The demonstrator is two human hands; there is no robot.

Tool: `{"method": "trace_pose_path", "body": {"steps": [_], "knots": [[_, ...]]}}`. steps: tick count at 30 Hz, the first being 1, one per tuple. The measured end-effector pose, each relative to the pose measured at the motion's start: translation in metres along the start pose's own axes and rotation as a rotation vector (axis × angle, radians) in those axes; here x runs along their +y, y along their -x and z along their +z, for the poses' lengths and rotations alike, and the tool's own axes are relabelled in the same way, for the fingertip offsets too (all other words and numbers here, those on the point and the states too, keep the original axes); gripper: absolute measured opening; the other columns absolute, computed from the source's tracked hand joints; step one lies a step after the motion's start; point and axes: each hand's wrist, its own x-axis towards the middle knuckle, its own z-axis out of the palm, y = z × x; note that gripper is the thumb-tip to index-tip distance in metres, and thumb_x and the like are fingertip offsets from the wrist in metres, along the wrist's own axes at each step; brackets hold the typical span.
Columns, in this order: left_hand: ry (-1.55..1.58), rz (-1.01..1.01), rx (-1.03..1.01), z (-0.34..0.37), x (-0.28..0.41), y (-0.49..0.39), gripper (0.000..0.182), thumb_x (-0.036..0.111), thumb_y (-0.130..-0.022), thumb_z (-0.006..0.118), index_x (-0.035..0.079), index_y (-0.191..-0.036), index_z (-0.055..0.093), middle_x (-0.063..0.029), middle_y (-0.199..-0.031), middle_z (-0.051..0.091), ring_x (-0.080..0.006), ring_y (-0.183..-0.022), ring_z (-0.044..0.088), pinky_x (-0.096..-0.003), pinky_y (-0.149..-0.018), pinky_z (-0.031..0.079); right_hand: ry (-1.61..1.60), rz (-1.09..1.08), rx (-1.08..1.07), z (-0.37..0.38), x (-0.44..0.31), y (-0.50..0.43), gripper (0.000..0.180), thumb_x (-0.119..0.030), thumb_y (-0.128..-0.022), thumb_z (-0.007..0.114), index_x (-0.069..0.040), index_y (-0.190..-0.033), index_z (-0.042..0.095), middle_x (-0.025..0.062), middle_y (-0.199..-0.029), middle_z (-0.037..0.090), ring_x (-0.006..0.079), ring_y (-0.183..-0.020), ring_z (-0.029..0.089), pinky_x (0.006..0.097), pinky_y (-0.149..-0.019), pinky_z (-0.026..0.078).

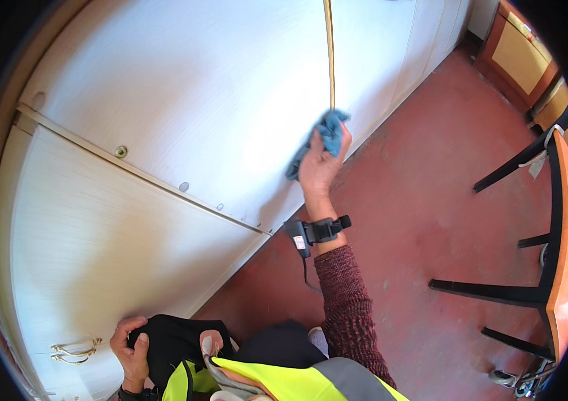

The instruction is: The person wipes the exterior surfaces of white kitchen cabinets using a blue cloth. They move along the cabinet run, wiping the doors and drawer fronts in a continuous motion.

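Observation:
My right hand (321,168) grips a crumpled blue cloth (331,133). The cloth lies against a white panel (213,95) of a cabinet, at the lower visible end of its gold-coloured trim strip (330,55). My left hand (131,351) rests on my black-clothed knee, thumb and fingers apart, with nothing held. Close to it, two curved brass-coloured handles (75,352) sit on the lighter cabinet door (108,240). Several round inserts, one of them a greenish ring (121,152), line the panel edge by the seam.
A red floor (414,215) runs along the cabinet base. At right stands an orange-topped table or seat (564,240) with black legs (489,293). Metal castors or fittings (529,378) lie below it. Wooden furniture (519,55) stands at the far right. A strapped device (316,233) with a cable is on my right wrist.

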Motion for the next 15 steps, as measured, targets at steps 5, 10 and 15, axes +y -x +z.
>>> {"method": "trace_pose_path", "body": {"steps": [5,10,15], "knots": [[0.018,0.008,0.022,0.001,0.004,0.003,0.029,0.022,-0.085,0.065,-0.002,-0.102,0.064,-0.014,-0.101,0.067,-0.0252,-0.098,0.062,-0.0359,-0.091,0.046,-0.262,0.238,-0.014,-0.007,-0.037,-0.012,0.04,0.004,-0.095,0.055,0.0,-0.133,0.044,0.0081,-0.116,0.054,0.0155,-0.101,0.054,0.03,-0.091,0.046],[-0.029,-0.015,0.042,-0.002,0.002,0.005,0.029,0.021,-0.084,0.064,-0.002,-0.102,0.064,-0.0149,-0.101,0.066,-0.0254,-0.097,0.062,-0.0362,-0.091,0.045,-0.061,-0.449,-0.043,0.034,-0.065,-0.092,0.05,0.003,-0.084,0.067,-0.003,-0.13,0.049,0.0127,-0.116,0.057,0.0281,-0.106,0.053,0.0363,-0.093,0.044],[0.005,0.007,0.038,0.002,-0.005,-0.001,0.03,0.021,-0.084,0.063,-0.003,-0.103,0.064,-0.0153,-0.101,0.066,-0.0257,-0.097,0.061,-0.0362,-0.091,0.045,0.025,-0.507,-0.082,0.017,-0.023,-0.083,0.046,0.007,-0.079,0.06,-0.003,-0.123,0.055,0.0118,-0.112,0.058,0.0305,-0.101,0.05,0.0386,-0.089,0.043]]}}
